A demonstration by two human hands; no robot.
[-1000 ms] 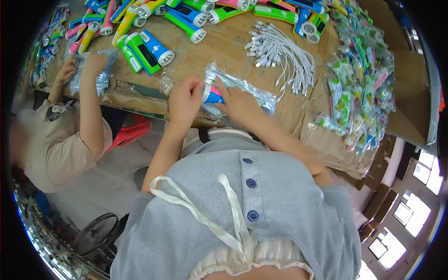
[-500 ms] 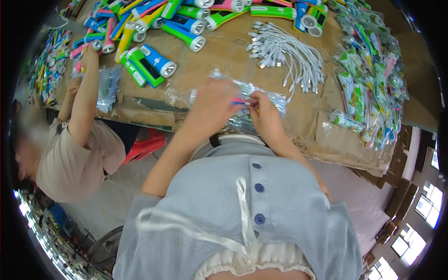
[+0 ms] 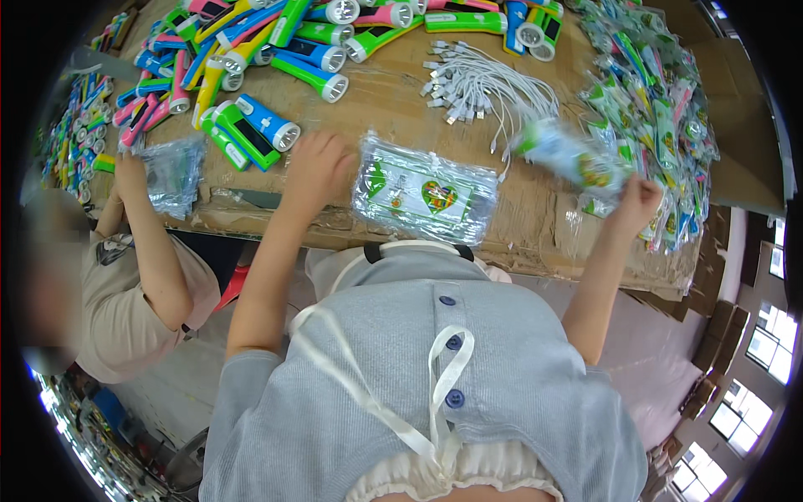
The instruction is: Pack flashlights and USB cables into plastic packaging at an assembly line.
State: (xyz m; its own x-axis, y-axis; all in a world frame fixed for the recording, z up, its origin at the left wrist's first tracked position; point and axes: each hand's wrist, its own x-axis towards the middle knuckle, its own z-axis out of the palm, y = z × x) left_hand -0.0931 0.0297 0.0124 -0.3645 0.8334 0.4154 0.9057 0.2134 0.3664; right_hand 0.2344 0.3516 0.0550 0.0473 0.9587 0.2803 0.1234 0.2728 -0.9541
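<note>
My right hand [image 3: 637, 203] grips one end of a bagged flashlight [image 3: 577, 161], a clear packet with green and white print that is blurred by motion. It hangs over the near edge of a heap of similar packets [image 3: 669, 125] on the right. My left hand [image 3: 321, 170] holds nothing, its fingers apart and loosely bent over the cardboard. Beside it on the left lie a blue and white flashlight [image 3: 266, 121] and a green one with a dark panel [image 3: 247, 134]. Between my hands rests a stack of flat clear printed bags [image 3: 393, 213].
White charging cables [image 3: 477, 79] lie in a bundle beyond the bags. A pile of colourful flashlights [image 3: 276, 42] covers the back left. At the left a co-worker's hand [image 3: 130, 174] is beside another stack of clear bags [image 3: 177, 180]. The cardboard-covered table [image 3: 535, 226] has a worn front edge.
Both hands were together over the bag stack. The right hand has carried the bagged flashlight to the right heap; the left has let go and moved left toward the flashlights.
</note>
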